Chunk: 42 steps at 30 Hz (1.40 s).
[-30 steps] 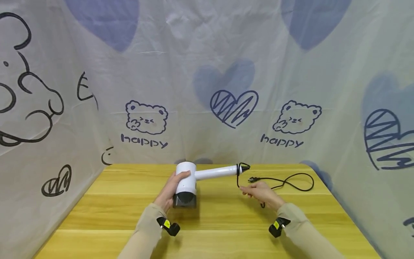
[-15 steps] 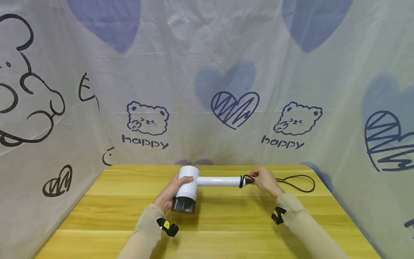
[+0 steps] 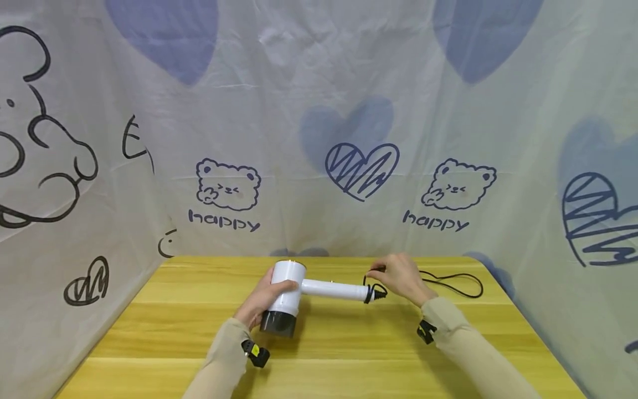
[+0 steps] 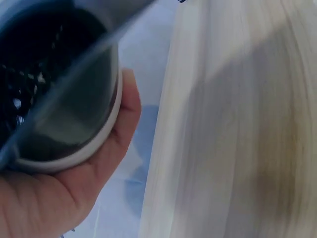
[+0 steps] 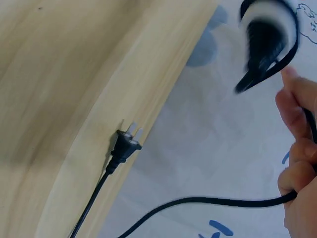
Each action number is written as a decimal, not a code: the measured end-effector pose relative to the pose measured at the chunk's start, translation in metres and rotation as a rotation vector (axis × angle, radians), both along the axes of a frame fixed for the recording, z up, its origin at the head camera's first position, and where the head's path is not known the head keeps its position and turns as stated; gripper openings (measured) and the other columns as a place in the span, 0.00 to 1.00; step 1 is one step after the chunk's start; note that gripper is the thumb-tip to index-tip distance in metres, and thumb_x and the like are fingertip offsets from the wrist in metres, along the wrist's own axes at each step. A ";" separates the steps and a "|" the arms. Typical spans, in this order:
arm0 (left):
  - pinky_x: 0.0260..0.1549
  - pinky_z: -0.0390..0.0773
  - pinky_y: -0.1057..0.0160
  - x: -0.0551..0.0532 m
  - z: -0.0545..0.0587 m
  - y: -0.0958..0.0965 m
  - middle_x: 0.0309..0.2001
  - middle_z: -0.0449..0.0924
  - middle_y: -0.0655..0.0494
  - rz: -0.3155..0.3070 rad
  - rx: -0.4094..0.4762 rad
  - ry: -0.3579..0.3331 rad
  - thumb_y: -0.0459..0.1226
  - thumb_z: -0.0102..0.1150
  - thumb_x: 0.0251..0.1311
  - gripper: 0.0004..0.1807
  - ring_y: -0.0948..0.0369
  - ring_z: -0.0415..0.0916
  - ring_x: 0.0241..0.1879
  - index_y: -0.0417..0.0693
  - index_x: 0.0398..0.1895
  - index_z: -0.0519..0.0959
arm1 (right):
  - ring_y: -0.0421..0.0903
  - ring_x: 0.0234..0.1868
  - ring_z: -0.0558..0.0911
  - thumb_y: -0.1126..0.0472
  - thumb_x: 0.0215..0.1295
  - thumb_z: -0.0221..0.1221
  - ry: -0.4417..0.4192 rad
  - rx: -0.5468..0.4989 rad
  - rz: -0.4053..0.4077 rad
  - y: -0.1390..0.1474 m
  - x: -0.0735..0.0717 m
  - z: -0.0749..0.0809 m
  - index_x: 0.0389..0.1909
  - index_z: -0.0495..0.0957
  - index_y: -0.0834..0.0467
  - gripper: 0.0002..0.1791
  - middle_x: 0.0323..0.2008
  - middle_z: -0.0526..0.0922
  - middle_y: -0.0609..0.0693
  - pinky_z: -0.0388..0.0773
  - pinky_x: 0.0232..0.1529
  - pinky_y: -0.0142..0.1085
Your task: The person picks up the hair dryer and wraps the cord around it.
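My left hand (image 3: 264,298) grips the white barrel of a hair dryer (image 3: 288,285), thumb across its front. The dryer's dark nozzle (image 3: 278,323) points down toward me, and its open mouth (image 4: 54,84) fills the upper left of the left wrist view. The white handle (image 3: 334,290) extends to the right. Around the handle's end, the black power cord (image 3: 369,293) is looped. My right hand (image 3: 401,277) pinches this cord just beyond the handle end. In the right wrist view the cord (image 5: 213,201) trails away from the curled fingers.
A two-pin plug (image 5: 125,145) lies on the wooden table (image 3: 349,349) near its far edge. The slack cord loop (image 3: 466,284) rests at the back right. Behind the table hangs a pale printed cloth (image 3: 309,221), with more cloth on both sides.
My right hand has moved up and past the handle end with the cord, from below the handle to behind it. The dryer has come slightly nearer, its handle now sloping down to the right.
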<state>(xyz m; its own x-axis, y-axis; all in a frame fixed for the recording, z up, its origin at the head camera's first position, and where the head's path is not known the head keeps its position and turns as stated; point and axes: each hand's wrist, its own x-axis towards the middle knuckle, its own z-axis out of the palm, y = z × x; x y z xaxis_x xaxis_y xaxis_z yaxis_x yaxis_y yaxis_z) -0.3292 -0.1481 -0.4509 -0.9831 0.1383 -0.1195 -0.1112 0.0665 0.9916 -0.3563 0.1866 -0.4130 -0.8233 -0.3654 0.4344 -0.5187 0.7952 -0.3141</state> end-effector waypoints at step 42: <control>0.37 0.82 0.58 -0.006 0.002 0.015 0.56 0.69 0.41 0.389 0.154 0.133 0.43 0.66 0.57 0.42 0.52 0.77 0.40 0.51 0.72 0.55 | 0.34 0.24 0.68 0.66 0.69 0.56 -0.001 -0.035 0.131 -0.017 0.044 -0.036 0.33 0.83 0.58 0.07 0.21 0.77 0.43 0.70 0.26 0.28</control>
<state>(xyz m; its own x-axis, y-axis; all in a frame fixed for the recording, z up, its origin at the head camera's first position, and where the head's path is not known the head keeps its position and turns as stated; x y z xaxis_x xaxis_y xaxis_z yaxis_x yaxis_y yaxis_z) -0.3354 -0.1336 -0.4489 -0.9711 -0.2385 0.0049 0.0308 -0.1051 0.9940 -0.3122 0.1692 -0.4487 -0.7695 -0.4549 0.4483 -0.6175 0.7090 -0.3406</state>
